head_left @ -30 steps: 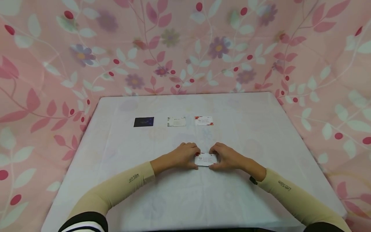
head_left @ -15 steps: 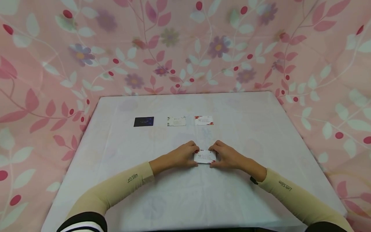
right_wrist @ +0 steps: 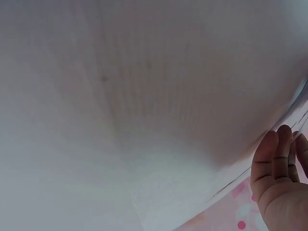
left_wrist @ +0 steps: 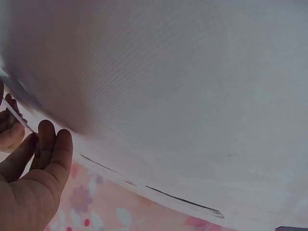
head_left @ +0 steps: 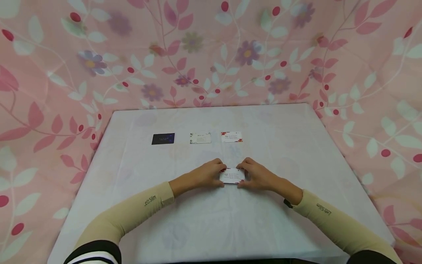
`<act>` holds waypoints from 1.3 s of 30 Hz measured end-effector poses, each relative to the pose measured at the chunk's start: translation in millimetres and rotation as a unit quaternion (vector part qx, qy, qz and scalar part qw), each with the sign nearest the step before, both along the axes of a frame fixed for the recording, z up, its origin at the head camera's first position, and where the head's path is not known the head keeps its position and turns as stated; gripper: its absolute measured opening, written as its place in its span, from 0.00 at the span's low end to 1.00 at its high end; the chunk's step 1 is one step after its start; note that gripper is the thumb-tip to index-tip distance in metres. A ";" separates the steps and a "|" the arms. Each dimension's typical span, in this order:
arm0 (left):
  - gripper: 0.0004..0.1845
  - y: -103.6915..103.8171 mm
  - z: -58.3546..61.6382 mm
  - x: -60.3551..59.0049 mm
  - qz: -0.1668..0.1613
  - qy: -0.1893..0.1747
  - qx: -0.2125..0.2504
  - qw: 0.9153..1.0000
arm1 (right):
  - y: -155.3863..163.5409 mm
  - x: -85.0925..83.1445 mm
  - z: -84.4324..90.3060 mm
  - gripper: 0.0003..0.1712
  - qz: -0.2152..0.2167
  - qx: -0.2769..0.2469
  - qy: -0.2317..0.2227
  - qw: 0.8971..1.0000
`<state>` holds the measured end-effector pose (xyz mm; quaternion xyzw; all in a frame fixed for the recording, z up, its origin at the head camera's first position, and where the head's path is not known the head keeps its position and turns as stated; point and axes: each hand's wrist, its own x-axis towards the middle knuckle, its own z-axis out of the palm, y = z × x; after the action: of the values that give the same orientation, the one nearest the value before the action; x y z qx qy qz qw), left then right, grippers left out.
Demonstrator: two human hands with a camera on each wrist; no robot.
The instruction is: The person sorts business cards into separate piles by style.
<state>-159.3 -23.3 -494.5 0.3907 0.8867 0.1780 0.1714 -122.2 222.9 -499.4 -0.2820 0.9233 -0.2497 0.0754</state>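
Head view: a white table [head_left: 211,227] stands against pink floral drapes [head_left: 49,73]; at its middle the left hand [head_left: 206,175] and right hand [head_left: 257,176] pinch a card's [head_left: 232,176] ends, while three cards [head_left: 199,138] lie in a row beyond

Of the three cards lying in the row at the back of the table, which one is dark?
The dark card at the left end of the row. The middle card and the right card are both white with printing.
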 end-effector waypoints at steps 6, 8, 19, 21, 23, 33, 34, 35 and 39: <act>0.34 1.4 -2.1 -9.1 0.004 0.014 0.001 1.000 | 1.9 -8.5 1.2 0.33 -0.015 0.028 0.009 0.999; 0.34 2.3 -2.3 -14.7 0.008 0.022 0.000 1.000 | 2.7 -14.8 2.0 0.33 -0.022 0.032 0.014 0.999; 0.34 15.3 -7.3 -62.7 0.034 0.098 -0.019 0.994 | 9.2 -69.6 4.1 0.34 -0.044 0.028 0.009 0.999; 0.34 17.9 -7.5 -71.5 0.040 0.103 -0.022 0.994 | 10.3 -78.8 3.6 0.35 -0.049 0.029 0.009 0.998; 0.35 21.5 -6.5 -80.7 0.049 0.105 -0.027 0.993 | 11.8 -88.4 3.6 0.35 -0.057 0.028 0.011 0.998; 0.35 42.8 7.1 -121.3 0.110 0.108 -0.070 0.985 | 13.3 -135.9 15.8 0.36 -0.071 0.041 0.022 0.996; 0.34 44.0 8.3 -124.0 0.112 0.109 -0.079 0.984 | 12.8 -139.3 15.9 0.36 -0.071 0.046 0.021 0.996; 0.34 45.2 9.5 -126.3 0.113 0.111 -0.086 0.984 | 12.2 -142.4 15.7 0.35 -0.072 0.052 0.020 0.996; 0.30 49.9 12.1 -134.0 0.120 0.114 -0.102 0.981 | 10.2 -152.2 13.5 0.35 -0.082 0.068 0.017 0.994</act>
<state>-293.3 26.6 -482.5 0.2795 0.9544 0.0601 0.0859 -274.4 233.1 -485.9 -0.2037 0.9593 -0.1870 0.0577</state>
